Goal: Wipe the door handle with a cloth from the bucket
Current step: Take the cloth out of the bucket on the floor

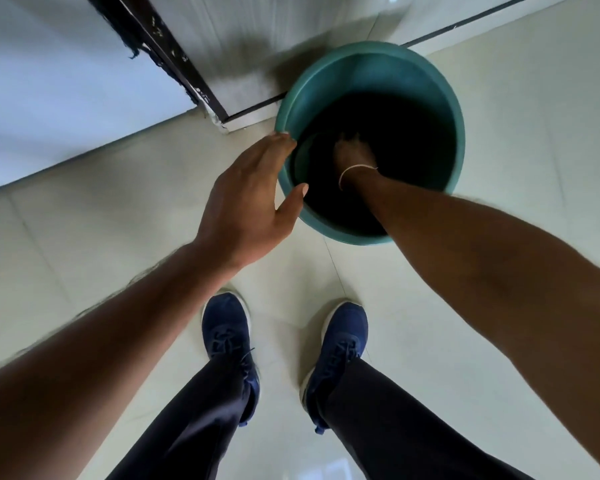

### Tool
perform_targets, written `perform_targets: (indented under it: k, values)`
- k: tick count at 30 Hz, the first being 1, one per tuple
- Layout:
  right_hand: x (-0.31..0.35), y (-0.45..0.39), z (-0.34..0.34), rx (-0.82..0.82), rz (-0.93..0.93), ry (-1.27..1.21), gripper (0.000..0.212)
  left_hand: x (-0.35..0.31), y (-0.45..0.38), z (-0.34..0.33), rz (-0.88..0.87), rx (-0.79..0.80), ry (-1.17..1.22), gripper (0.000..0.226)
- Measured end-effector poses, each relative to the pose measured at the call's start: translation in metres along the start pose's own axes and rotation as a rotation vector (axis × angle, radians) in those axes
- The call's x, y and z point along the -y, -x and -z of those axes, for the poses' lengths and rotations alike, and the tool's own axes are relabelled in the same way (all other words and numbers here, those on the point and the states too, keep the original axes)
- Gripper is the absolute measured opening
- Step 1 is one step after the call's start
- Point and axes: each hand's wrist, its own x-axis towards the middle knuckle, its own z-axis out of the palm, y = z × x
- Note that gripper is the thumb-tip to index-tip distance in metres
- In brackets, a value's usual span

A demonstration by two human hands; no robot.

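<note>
A teal plastic bucket (378,64) stands on the pale tiled floor in front of me, its inside very dark. My right hand (352,152) reaches deep into the bucket; a thin string band circles the wrist, and the fingers are lost in the dark, so any cloth in there is hidden. My left hand (246,195) hovers at the bucket's left rim with fingers spread, fingertips at the edge, holding nothing. No door handle is in sight.
A dark door frame strip (160,53) runs diagonally at the upper left beside a white panel (49,91). My two blue shoes (229,337) stand on the floor tiles just behind the bucket.
</note>
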Motion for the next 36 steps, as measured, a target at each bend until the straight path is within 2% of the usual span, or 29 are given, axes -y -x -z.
perform_targets:
  k: [4, 7, 11, 14, 17, 18, 20, 22, 23, 26, 27, 29, 32, 36]
  values:
    - [-0.001, 0.0, 0.003, 0.068, -0.098, 0.008, 0.054, 0.002, 0.002, -0.004, -0.018, -0.016, -0.011, 0.056]
    - [-0.002, 0.009, 0.015, 0.135, -0.116, -0.064, 0.053, -0.001, 0.004, -0.003, 0.003, 0.009, 0.001, 0.058]
    - [-0.008, 0.019, 0.015, 0.087, -0.186, -0.159, 0.048, -0.015, -0.001, 0.013, 0.075, 0.184, 0.016, 0.069]
    - [-0.006, 0.054, 0.04, 0.048, -0.238, -0.35, 0.045, -0.04, -0.003, 0.036, 0.184, 0.294, 0.051, 0.071]
    - [-0.005, 0.111, 0.09, -0.06, -0.196, -0.442, 0.069, -0.072, 0.001, 0.064, 0.365, 0.302, 0.174, 0.058]
    - [-0.005, 0.137, 0.111, -0.11, -0.19, -0.479, 0.069, -0.084, 0.004, 0.075, 0.448, 0.303, 0.247, 0.051]
    - [-0.007, 0.19, 0.152, -0.238, -0.161, -0.61, 0.054, -0.109, 0.007, 0.099, 0.624, 0.277, 0.475, 0.039]
    - [-0.009, 0.25, 0.199, -0.357, -0.121, -0.731, 0.024, -0.142, 0.009, 0.13, 0.797, 0.237, 0.76, 0.038]
    - [-0.008, 0.28, 0.219, -0.428, -0.094, -0.757, 0.019, -0.16, 0.012, 0.148, 0.868, 0.223, 0.899, 0.042]
    - [-0.003, 0.367, 0.269, -0.55, 0.028, -0.736, 0.037, -0.217, 0.024, 0.202, 0.921, 0.182, 1.19, 0.066]
    - [0.0, 0.395, 0.284, -0.554, 0.076, -0.724, 0.04, -0.236, 0.03, 0.223, 0.893, 0.152, 1.242, 0.064]
    - [0.006, 0.449, 0.309, -0.54, 0.169, -0.682, 0.041, -0.269, 0.046, 0.262, 0.82, 0.089, 1.31, 0.047]
    - [0.013, 0.512, 0.338, -0.489, 0.269, -0.62, 0.044, -0.301, 0.075, 0.307, 0.758, -0.036, 1.251, 0.032]
    - [0.013, 0.573, 0.37, -0.54, 0.378, -0.734, 0.039, -0.326, 0.129, 0.354, 0.763, -0.177, 1.253, 0.03]
